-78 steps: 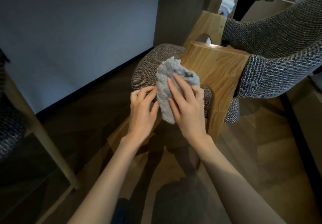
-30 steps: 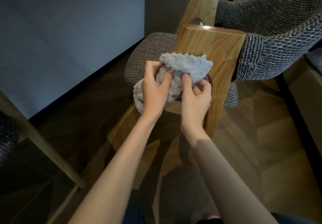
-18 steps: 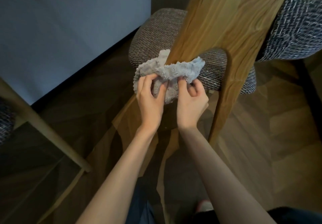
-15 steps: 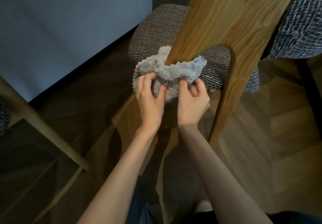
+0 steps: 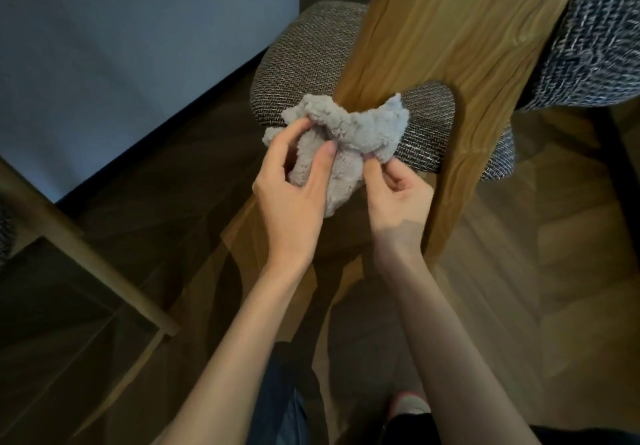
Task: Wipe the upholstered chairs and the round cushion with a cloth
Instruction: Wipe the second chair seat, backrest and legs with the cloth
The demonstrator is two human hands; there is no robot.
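Observation:
A fluffy grey cloth (image 5: 349, 136) is bunched between both hands, just behind the near edge of the chair's tweed seat (image 5: 301, 63). My left hand (image 5: 294, 191) pinches its left side with thumb and fingers. My right hand (image 5: 394, 198) pinches its lower right fold. The chair's wooden backrest (image 5: 457, 35) rises right behind the cloth and hides the middle of the seat. The seat's right part (image 5: 429, 129) shows under the backrest's arch. A dark woven upholstered piece (image 5: 595, 39) sits at the top right.
A blue-grey wall (image 5: 121, 46) fills the upper left, with a dark skirting line. The wooden leg of another chair (image 5: 79, 257) slants across the left. Herringbone wood floor (image 5: 554, 271) lies all around. My legs and a foot (image 5: 408, 406) show at the bottom.
My view has dropped and closed in on the chair seat. Both hands lowered the cloth from in front of the backrest to the seat's rear edge and kept re-gathering it.

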